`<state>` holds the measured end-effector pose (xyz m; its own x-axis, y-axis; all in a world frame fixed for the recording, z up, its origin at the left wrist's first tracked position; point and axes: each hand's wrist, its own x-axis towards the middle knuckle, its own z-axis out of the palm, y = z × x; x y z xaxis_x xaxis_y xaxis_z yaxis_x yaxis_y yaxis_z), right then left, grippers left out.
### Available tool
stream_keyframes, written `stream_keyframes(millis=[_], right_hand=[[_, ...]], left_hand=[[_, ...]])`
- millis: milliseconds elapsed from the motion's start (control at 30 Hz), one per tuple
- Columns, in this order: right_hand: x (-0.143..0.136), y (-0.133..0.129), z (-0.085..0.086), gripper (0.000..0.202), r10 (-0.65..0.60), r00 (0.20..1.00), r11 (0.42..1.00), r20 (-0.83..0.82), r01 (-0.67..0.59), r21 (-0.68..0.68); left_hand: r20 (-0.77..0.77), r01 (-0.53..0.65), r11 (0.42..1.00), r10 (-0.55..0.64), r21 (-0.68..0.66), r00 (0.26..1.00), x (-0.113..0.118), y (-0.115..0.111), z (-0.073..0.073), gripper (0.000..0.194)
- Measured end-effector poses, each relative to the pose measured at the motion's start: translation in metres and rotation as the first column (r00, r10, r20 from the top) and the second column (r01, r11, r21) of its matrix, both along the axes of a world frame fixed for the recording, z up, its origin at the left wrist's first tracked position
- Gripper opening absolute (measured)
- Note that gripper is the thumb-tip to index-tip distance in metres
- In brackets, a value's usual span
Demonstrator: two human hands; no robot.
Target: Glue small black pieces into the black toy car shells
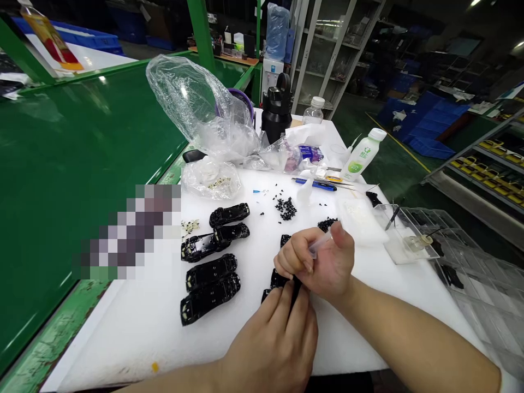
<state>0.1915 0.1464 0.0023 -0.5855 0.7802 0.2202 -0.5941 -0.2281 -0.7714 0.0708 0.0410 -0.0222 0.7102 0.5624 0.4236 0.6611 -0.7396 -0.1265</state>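
Pressing hand: the left hand (276, 333) lies palm down, its fingers straight and mostly close together, the tips against a black piece (295, 293); whether they pinch it or only steady it, I cannot tell.
Tube hand: the right hand (327, 262) curls its fingers around a translucent tube (320, 244), thumb raised, just above and beside the left fingers.
Tube: tilted, partly covered by the fingers; its tip and any contents are hidden.
Step at the fingertips: it looks like close work on the black piece, one hand steadying while the other brings in the tube; the contact itself is hidden.
Care called for: in my judgement, the next move needs a still left hand, a clear line to the tube's tip and light pressure, since neighbouring pieces could be nudged.
Black piece: on the white desk (143, 341), under and between the hands, with more dark pieces (279, 278) just beside it.
Car-shaped bodies: a group of glossy black bodies (210, 299) lies to the left of the hands, some touching.
Small black parts: one loose heap (285, 209) sits beyond the hands; another (327, 224) lies just past the right fingers.
Pale bits: some scattered (190, 225) near the bodies, others in a clear bag (212, 180).
Far right: a clear tray (387, 252) holds a small jar (415, 242).
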Motion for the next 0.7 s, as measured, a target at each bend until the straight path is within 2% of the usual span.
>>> stream_keyframes(millis=[267, 700], right_hand=[[-0.0021, -0.0004, 0.0016, 0.062, 0.014, 1.0, 1.0, -0.005, -0.014, -0.002], [-0.002, -0.0001, 0.0016, 0.059, 0.017, 1.0, 1.0, -0.016, -0.017, 0.019]], left_hand=[[0.003, 0.025, 1.0, -0.025, 0.005, 1.0, 0.0001, 0.0017, 0.0015, 0.044], [0.029, 0.001, 0.998, 0.0, -0.058, 1.0, 0.0006, -0.0003, 0.0029, 0.044]])
